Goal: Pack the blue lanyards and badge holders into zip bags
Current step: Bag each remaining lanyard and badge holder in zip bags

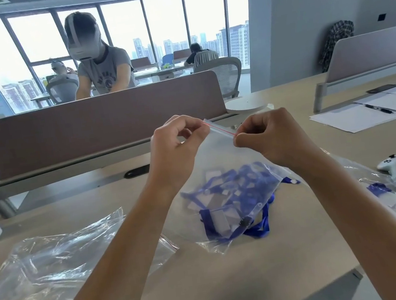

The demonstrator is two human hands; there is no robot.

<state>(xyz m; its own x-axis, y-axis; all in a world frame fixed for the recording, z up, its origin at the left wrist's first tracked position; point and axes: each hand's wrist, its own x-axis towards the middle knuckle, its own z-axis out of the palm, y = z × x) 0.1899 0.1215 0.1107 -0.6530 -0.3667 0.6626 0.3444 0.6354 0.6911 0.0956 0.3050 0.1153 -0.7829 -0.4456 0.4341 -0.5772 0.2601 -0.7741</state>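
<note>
Both your left hand (177,137) and right hand (265,132) pinch the red seal line of the zip bag (219,162), held above the table (272,266) with lanyards and badge holders (229,196) sagging inside, so press the strip shut evenly from one end across.

windows (123,28): bright | desk (236,284): beige | divider (86,124): mauve

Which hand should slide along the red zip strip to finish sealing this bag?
Probably the right hand. It pinches the red zip strip at its nearer end, so it could run along toward the left hand, which anchors the far corner of the zip bag.
</note>
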